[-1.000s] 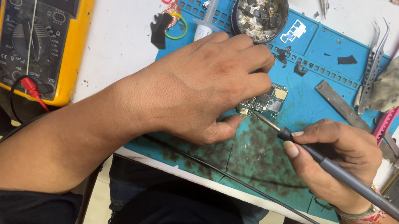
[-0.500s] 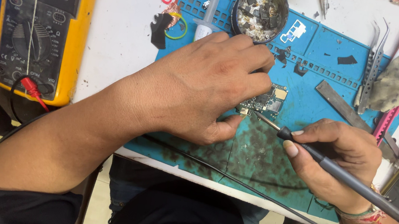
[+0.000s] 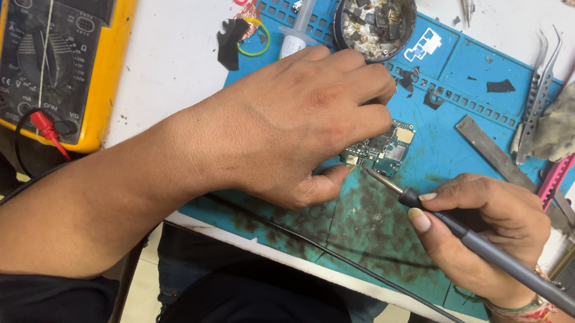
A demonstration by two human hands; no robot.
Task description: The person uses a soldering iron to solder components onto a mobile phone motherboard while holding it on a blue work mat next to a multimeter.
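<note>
Head view, looking down on a white worktop (image 3: 167,64) with a blue repair mat (image 3: 457,110) over its right half. Left hand (image 3: 293,121) laid palm-down on the mat, fingers pressed close together and curled over the left part of a small circuit board (image 3: 387,149), thumb tip touching the board's near corner, pinning it flat. Board near the middle of the mat, mostly uncovered on its right side. Right hand (image 3: 489,232) toward the mat's near right corner, fingers pinched together pen-fashion around the dark handle of a soldering iron (image 3: 511,265), metal tip slanting up-left and meeting the near edge of the board just beside the left thumb. Iron's cable trailing off along the near edge of the mat, past the right wrist with its thread band.

At the mat's far edge, a round tin (image 3: 375,16) full of small scrap parts, with a syringe (image 3: 301,15) just to its left. Tweezers (image 3: 537,91) lying near the mat's right edge, a flat metal strip (image 3: 492,151) between them and the right hand. Yellow multimeter (image 3: 60,35) at the worktop's left edge, red probe plug (image 3: 44,126) in its lower socket, well apart from both hands.
</note>
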